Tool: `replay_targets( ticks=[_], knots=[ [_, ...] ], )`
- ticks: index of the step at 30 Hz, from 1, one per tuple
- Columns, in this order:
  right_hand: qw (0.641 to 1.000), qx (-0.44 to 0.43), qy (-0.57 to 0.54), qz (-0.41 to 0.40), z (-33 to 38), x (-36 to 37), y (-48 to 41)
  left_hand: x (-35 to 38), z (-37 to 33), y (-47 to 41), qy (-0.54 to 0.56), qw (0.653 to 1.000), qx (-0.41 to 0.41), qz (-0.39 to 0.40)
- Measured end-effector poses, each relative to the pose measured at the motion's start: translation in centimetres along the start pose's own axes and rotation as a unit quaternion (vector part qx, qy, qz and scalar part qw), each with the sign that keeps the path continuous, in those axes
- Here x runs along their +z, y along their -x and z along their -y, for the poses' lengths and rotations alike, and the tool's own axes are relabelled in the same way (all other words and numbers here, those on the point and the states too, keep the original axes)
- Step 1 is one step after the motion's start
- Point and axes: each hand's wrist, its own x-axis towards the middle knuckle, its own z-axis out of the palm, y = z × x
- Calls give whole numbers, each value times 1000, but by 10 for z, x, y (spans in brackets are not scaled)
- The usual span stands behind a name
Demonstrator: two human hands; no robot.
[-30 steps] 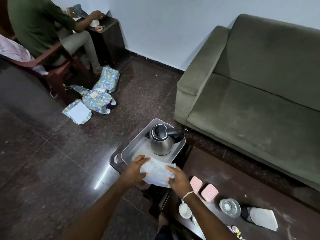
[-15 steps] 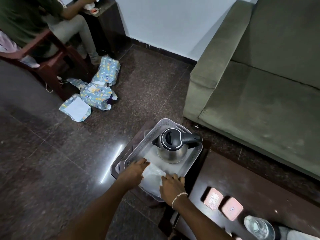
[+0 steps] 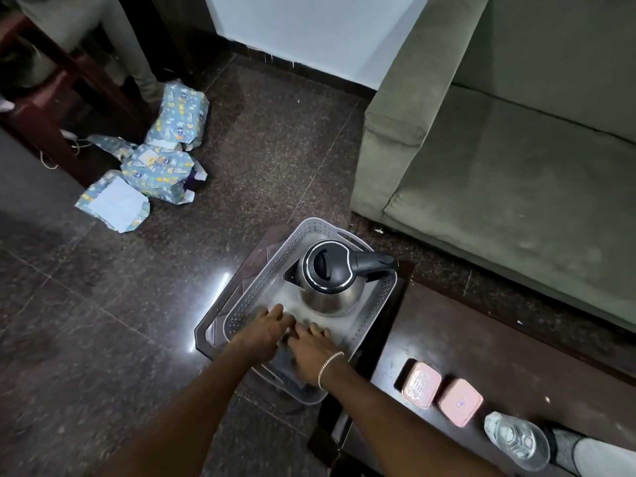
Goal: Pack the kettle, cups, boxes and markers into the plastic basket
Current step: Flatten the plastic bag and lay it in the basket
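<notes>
Starting at the upper left of the frame, we see torn gift wrap (image 3: pixel 161 160) strewn on the dark floor near a seated person's legs (image 3: pixel 113 46), none of it our concern. Moving to the centre, our left hand (image 3: pixel 261 333) and right hand (image 3: pixel 311 352) press side by side into the near end of the plastic basket (image 3: pixel 254 287); motion blur hides the fingers, so we cannot tell whether they grip anything or lie flat. The kettle (image 3: pixel 332 278) already stands upright at the basket's far end, which probably leaves the near half free for smaller things. Toward the lower right, two pink boxes (image 3: pixel 442 394) wait on the dark table (image 3: pixel 516 346), just beside a clear overturned cup (image 3: pixel 516 440), still unpacked, within easy reach of our right hand
</notes>
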Motion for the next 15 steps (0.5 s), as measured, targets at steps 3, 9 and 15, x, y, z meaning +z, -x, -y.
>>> replay_targets(
  ticks=[3, 9, 15],
  knots=[
    [1000, -2, -5, 1, -5, 4, -7, 3, 4, -8, 33, 999, -15, 5],
    [1000, 4, 15, 5, -5, 7, -3, 7, 1, -5, 75, 996, -46, -27],
    [999, -1, 53, -12, -10, 17, 16, 12, -3, 0, 60, 994, -52, -74]
  ],
)
